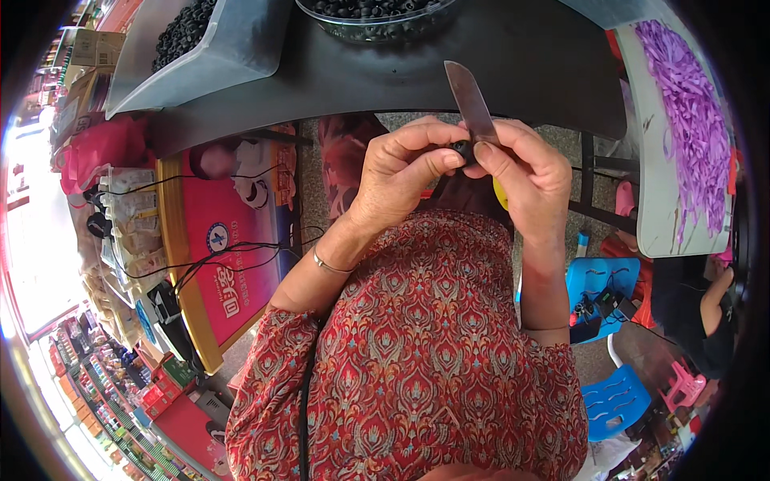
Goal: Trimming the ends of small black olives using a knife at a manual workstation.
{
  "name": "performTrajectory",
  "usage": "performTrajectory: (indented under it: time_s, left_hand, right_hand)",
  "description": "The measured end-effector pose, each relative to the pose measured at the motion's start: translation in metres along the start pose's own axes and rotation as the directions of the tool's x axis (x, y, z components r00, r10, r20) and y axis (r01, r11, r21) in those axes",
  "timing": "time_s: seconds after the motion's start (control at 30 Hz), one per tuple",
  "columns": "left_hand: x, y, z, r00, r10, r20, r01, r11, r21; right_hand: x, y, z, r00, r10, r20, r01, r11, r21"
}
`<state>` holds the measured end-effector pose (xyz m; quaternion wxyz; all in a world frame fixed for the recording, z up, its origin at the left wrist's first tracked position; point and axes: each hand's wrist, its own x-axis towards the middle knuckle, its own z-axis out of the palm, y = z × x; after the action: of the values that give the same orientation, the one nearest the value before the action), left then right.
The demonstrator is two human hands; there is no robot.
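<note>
My left hand (pixel 401 168) is closed, pinching a small black ring-shaped part (pixel 461 149) between thumb and forefinger. My right hand (pixel 529 172) is closed on a knife, its broad metal blade (pixel 472 98) pointing up and slightly left, away from me. The lower blade lies under the right thumb, close beside the black part; whether its edge touches the part I cannot tell. Both hands are nearly together, in front of my body at the near edge of the black table (pixel 353 84). A bit of yellow shows below the right hand, mostly hidden by it.
A clear bowl (pixel 385 30) of black parts stands at the table's far side. Left of it is a translucent bin (pixel 245 52) with more. At right, a pale tray (pixel 654 184) carries purple strips (pixel 682 104). Blue plastic chairs (pixel 613 401) and another person's arm (pixel 715 301) are further right.
</note>
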<state>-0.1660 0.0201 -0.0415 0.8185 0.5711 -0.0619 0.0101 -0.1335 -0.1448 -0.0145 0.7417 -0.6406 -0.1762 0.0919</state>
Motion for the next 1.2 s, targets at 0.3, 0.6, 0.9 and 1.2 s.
performTrajectory:
  time_s: [0.3, 0.6, 0.9, 1.2]
  left_hand:
    - [0.002, -0.005, 0.002, 1.000, -0.008, -0.013, 0.006, 0.994, -0.111]
    - [0.002, -0.005, 0.000, 1.000, 0.018, 0.017, -0.017, 0.997, -0.082]
    - [0.001, -0.012, 0.002, 0.999, 0.029, -0.041, -0.034, 0.992, -0.125]
    - [0.000, -0.015, -0.002, 1.000, -0.005, 0.017, 0.008, 0.982, -0.189]
  right_hand:
    - [-0.006, -0.005, 0.004, 1.000, 0.008, -0.010, -0.007, 0.996, 0.090]
    - [0.000, 0.005, 0.002, 0.997, -0.062, -0.044, 0.061, 0.998, -0.016]
    - [-0.004, -0.001, 0.008, 1.000, -0.023, -0.003, 0.023, 0.999, 0.048]
    - [0.002, 0.008, -0.002, 1.000, 0.004, -0.007, -0.004, 0.999, 0.043]
